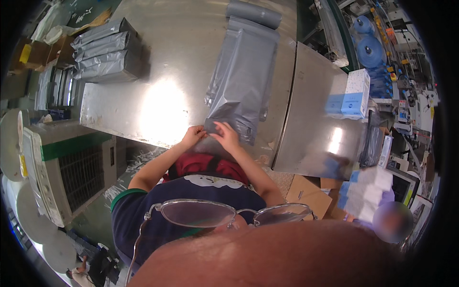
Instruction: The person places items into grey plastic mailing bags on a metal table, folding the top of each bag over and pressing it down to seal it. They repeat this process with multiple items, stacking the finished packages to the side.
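So I'm facing the metal table (pixel 181 52), and the grey bags (pixel 241 76) are lying lengthwise in front of me, probably to keep the near end within easy reach. My left hand (pixel 193 136) is curling its fingertips together there; my right hand (pixel 225 136) is bending loosely, part open. Can't tell if either's actually gripping plastic. Bundles (pixel 107 55) are sitting far left, likely out of my way.

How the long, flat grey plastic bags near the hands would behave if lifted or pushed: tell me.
The long, flat grey plastic bags are probably floppy, since creases run through their near end. They may slide over one another, as their surface looks smooth and their edges lie uneven. They seem unlikely to roll, lying flat on the shiny metal table.
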{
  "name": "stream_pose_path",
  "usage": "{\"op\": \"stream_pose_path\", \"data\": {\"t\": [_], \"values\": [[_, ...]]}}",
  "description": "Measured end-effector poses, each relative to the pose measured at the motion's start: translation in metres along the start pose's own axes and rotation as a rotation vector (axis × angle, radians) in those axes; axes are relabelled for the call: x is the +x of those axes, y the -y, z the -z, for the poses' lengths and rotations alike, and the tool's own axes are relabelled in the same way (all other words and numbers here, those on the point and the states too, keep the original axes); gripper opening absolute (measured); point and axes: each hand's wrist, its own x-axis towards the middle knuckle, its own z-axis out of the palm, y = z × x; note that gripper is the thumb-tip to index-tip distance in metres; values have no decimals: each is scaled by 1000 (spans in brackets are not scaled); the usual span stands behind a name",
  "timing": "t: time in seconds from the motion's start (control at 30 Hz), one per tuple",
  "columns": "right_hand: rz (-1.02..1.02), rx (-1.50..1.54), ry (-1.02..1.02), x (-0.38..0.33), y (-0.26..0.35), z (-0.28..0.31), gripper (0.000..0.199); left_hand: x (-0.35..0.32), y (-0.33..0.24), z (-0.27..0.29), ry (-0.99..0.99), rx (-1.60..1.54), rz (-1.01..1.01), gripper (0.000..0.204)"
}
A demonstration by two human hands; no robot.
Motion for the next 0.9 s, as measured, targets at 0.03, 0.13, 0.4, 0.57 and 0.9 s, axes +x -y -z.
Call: {"op": "stream_pose_path", "data": {"t": [0.03, 0.13, 0.4, 0.57, 0.9], "values": [[-4, 35, -5, 8, -3, -14, 9, 1, -6, 0, 27, -29, -30, 14], [-8, 98, -63, 8, -17, -33, 9, 6, 2, -2, 93, -244, 13, 15], [-12, -890, 420, -208, -74, 141, 51, 3, -33, 14, -88, 1096, -498, 41], [293, -1011, 480, -39, -41, 149, 54, 48, -63, 31, 337, 1599, -1110, 41], [-154, 4, -430, 27, -69, 124, 21, 100, -83, 14, -350, 53, -51, 47]]}}
